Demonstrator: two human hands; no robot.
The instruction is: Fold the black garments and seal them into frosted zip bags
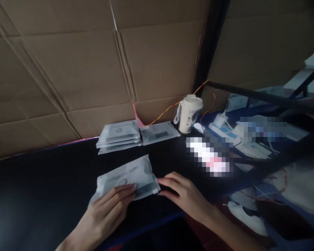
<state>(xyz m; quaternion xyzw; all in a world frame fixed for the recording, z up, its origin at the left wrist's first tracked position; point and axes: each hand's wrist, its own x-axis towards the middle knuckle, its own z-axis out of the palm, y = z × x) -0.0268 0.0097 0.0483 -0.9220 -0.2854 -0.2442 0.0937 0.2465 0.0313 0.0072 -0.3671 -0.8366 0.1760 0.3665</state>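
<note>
Left hand point(108, 209) grips pouch point(134, 171); right hand point(185, 193), grip unclear, alongside (stacked pouches point(119, 134), cup point(188, 115) beyond).

The zip bag point(140, 171) under my left fingers point(120, 196) is milky, see-through white, printed with grey lettering and a round dark emblem. Toward the bench's far edge, the stacked zip bags point(124, 129) repeat that pale white and grey print, and the single bag point(151, 134) beside them carries a blackish rectangle. The lidded cup point(188, 116) there is off-white with dark lettering. I see black across the bench point(49, 184) top, blue along its near edge, plain brown on the cardboard point(159, 59) behind, and red-and-yellow twists on the cord point(167, 111).
</note>
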